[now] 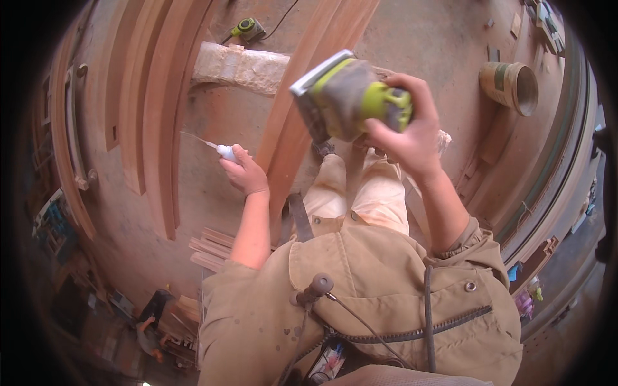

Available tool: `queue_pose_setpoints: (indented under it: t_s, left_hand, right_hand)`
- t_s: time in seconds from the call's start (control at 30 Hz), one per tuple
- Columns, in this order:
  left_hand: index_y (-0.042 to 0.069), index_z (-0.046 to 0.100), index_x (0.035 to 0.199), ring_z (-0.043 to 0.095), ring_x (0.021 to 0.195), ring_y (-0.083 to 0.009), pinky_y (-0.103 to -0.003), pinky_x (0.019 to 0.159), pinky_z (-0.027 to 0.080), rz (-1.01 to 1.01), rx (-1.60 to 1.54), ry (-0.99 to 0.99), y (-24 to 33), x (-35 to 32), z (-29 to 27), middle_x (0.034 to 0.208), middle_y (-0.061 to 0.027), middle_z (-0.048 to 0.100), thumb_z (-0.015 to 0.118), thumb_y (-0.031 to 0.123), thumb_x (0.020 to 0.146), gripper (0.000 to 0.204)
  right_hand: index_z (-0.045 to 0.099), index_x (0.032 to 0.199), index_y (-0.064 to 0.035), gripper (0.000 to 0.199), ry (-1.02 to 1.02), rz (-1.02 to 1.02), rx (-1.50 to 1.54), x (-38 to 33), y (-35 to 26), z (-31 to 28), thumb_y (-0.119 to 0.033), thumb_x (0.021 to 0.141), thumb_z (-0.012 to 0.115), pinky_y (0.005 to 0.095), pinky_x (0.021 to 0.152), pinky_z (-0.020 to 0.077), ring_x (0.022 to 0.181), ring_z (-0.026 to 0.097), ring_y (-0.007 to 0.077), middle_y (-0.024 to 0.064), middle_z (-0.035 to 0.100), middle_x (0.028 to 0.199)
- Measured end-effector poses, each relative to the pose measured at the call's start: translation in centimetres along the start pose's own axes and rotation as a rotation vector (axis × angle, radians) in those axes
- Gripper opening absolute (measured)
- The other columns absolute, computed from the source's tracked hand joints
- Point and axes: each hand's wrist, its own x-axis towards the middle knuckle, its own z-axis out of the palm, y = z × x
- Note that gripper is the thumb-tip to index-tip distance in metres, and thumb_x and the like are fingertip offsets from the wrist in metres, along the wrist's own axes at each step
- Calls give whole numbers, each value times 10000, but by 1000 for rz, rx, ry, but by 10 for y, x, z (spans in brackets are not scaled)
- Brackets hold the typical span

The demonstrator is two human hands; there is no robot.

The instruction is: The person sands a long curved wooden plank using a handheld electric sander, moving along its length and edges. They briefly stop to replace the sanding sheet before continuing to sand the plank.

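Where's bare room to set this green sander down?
Widest: dusty brown floor between the long reddish wooden plank and beige round bucket. Smaller: floor between that plank and the curved brown wooden beams, below the pale wrapped block. Crowded: left, where those beams run side by side.

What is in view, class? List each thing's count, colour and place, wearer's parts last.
Sander: one, green and grey, upper centre
Bottle: one, white, left of centre
Corded tool: one, green and grey, top
Long boards: several, reddish-brown, left and centre
Wrapped support: one, pale, upper centre
Bucket: one, pale, upper right
Short strips: several, brown, lower left
Earphones: one set, dark, lower centre
Rim clutter: uncounted, mixed colours, edges
Jacket: one, khaki, bottom
Trousers: one pair, cream, centre
Left hand: one, bare, holding bottle
Right hand: one, bare, holding sander
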Motion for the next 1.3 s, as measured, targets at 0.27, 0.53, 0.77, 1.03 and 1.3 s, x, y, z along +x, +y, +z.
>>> queue_pose_setpoints:
  t_s: [0.27, 0.53, 0.77, 1.03, 1.3]
  left_hand:
    - [6, 529, 1039, 619, 780, -347, -448, 669, 464, 149, 173, -6, 2, -3, -5, 832, -163, 632, 493, 458, 919, 469]
    - [47, 594, 900, 596, 723, -346, -425, 637, 446, 571, 106, -399, 41, -23, -18, 775, -156, 613, 562, 396, 894, 350]
    - [44, 591, 828, 585, 668, -361, -420, 591, 440, 360, 134, -671, 87, -28, -9, 701, -165, 603, 502, 420, 923, 398]
    - [35, 578, 740, 510, 530, -196, -340, 521, 395, 192, 7, -745, 94, -20, -3, 555, -83, 512, 506, 429, 924, 441]
    - [37, 560, 710, 374, 505, -53, -251, 470, 296, 54, -188, -766, 90, -20, -4, 531, 32, 413, 546, 372, 919, 395]
  right_hand:
    - [426, 1187, -83, 534, 247, 544, 805, -23, 45, -22, -117, 698, 637, 328, 734, 510, 856, 553, 190, 98, 522, 990]
    - [401, 1195, -91, 529, 177, 706, 937, -41, 57, -32, -149, 707, 597, 361, 690, 529, 832, 569, 222, 114, 528, 982]
    - [406, 1189, -96, 523, 152, 676, 928, -40, 61, -34, -154, 707, 602, 353, 687, 527, 813, 571, 210, 109, 535, 963]
    - [415, 1189, -93, 512, 144, 686, 913, -43, 68, -40, -130, 711, 597, 333, 689, 513, 809, 571, 197, 101, 548, 947]
    - [428, 1181, -98, 501, 142, 700, 907, -43, 70, -40, -117, 710, 597, 339, 665, 517, 787, 572, 196, 101, 549, 940]
